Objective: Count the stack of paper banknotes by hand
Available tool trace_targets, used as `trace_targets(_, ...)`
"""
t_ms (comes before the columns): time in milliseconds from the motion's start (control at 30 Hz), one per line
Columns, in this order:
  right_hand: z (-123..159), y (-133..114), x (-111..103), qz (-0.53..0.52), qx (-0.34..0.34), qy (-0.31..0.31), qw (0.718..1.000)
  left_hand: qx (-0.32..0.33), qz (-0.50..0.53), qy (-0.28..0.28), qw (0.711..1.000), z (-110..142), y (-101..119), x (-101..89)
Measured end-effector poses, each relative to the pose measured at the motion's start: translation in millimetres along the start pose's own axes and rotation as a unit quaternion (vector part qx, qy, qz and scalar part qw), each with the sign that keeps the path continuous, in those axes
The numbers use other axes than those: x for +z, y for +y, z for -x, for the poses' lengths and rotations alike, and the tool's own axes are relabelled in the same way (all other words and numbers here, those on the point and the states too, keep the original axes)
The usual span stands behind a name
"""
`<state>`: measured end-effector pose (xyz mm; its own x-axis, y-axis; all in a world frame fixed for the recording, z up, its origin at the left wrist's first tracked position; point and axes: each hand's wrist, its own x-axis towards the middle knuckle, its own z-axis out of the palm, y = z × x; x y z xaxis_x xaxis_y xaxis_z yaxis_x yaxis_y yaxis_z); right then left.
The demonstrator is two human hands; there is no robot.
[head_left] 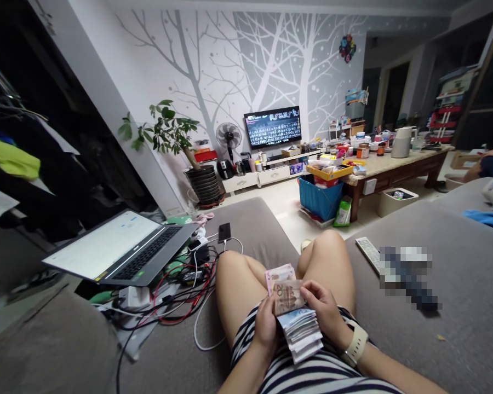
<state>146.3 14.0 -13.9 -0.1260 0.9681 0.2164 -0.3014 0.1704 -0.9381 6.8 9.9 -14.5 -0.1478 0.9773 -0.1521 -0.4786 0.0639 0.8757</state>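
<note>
I sit on a grey sofa (250,224) with my bare knees in front of me. My left hand (266,323) grips a thick stack of banknotes (298,323) from the left side, over my lap. My right hand (322,306), with a pale watch at the wrist, pinches the top note of the stack from the right. The upper notes fan up toward my knees, and the lower ones are folded down over my striped shorts.
An open laptop (123,249) sits to my left above tangled cables (181,295) and a phone (224,232). A remote (368,251) lies on the sofa at right. Ahead stand a cluttered coffee table (394,161), a blue bin (320,200), a TV (273,126) and a potted plant (168,131). Another person's arm (487,161) shows at far right.
</note>
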Motion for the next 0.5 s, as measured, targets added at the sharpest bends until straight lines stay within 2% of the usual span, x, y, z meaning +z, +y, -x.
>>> trace_targets(100,0.0,0.4,-0.2,0.002,-0.002,-0.001,1.0,-0.007,0.014,-0.029,0.999,0.4,0.2,-0.3)
trace_targets(500,1.1,-2.6,0.3,0.015,-0.007,-0.003,1.0,-0.01,0.032,-0.053,0.998,0.3,-1.7,-1.5)
